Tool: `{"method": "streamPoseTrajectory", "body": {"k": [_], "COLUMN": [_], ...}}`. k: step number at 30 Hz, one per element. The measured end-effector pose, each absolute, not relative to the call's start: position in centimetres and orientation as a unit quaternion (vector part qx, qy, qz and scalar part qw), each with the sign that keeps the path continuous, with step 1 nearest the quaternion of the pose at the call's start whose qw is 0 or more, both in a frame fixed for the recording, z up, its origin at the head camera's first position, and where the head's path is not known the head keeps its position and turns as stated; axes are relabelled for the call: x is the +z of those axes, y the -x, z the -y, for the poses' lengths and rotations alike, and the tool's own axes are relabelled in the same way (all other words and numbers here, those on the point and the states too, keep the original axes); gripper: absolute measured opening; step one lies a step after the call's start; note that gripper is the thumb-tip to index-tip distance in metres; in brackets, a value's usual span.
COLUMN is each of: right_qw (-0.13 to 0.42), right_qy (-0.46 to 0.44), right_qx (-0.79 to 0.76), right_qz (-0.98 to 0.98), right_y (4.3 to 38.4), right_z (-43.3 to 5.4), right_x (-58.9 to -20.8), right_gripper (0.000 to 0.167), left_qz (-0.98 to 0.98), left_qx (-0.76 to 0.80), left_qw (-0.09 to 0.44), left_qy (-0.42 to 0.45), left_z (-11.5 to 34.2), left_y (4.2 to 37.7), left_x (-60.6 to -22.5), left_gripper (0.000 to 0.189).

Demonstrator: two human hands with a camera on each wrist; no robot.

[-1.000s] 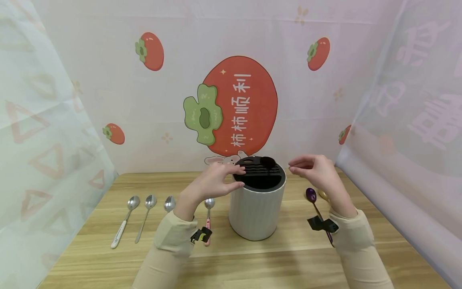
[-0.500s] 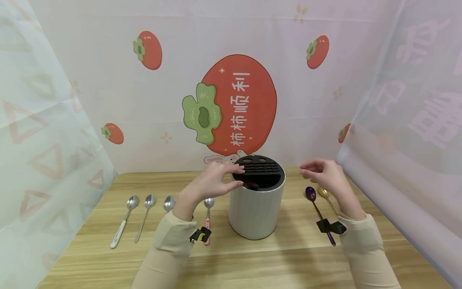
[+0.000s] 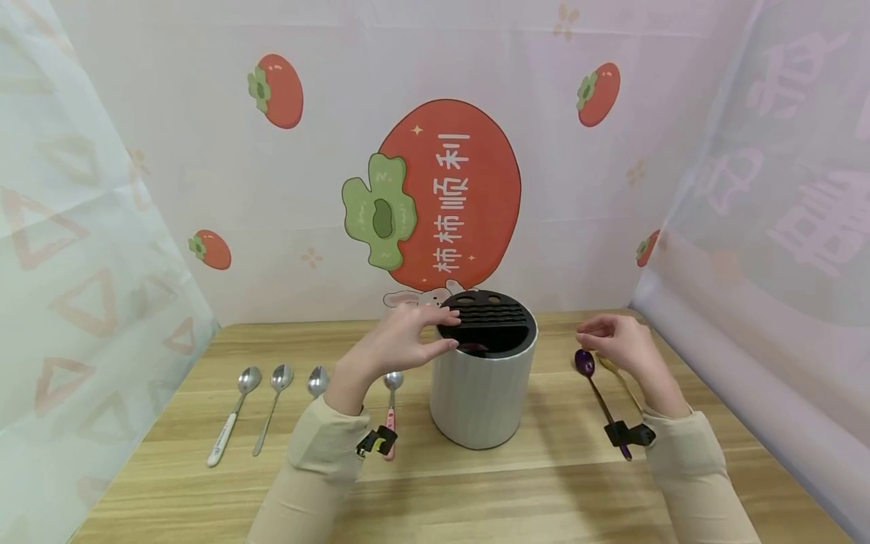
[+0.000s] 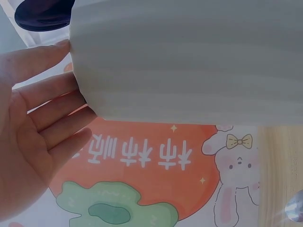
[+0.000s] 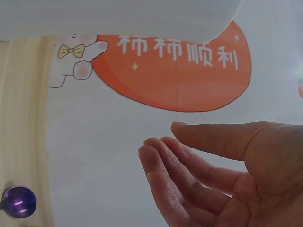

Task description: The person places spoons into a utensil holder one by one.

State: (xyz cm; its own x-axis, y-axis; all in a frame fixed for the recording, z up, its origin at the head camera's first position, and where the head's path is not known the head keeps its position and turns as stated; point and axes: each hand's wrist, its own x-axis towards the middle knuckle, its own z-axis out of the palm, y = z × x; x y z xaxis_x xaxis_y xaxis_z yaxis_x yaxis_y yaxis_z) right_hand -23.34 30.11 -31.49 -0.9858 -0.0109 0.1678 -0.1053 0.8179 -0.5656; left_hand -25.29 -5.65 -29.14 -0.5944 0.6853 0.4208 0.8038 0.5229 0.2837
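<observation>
My left hand rests its fingertips at the left rim of a white ribbed utensil holder with a black slotted top. The fingers are extended, thumb apart. A dark purple spoon bowl shows beyond the holder's rim in the left wrist view; the rest of that spoon is hidden. Right of the holder, my right hand hovers above the table with loosely bent fingers and nothing in them. Close below it lie a purple spoon and a gold spoon, partly covered by the hand and wrist.
Several silver spoons lie left of the holder, among them a white-handled spoon and a pink-handled spoon, partly behind the left forearm. A patterned cloth stands behind the wooden table.
My right hand has moved right and down, away from the holder towards the purple and gold spoons. The dark spoon bowl over the slotted top has shifted out of that spot. The left hand stays put.
</observation>
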Motion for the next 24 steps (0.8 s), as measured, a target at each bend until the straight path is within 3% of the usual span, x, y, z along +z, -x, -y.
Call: {"method": "streamPoseTrajectory", "body": {"k": [24], "right_qw": [0.023], "right_qy": [0.013], "right_qx": [0.327], "right_qz": [0.945], "right_y": [24.1], "right_z": [-32.3], "right_x": [-35.3], "right_gripper": [0.034], "left_qz": [0.864], "left_qx": [-0.231], "left_qw": [0.133], "left_qy": [0.428], "left_z": [5.6], "left_y": [25.3], "left_x": [-29.4], "left_gripper": [0.034]}}
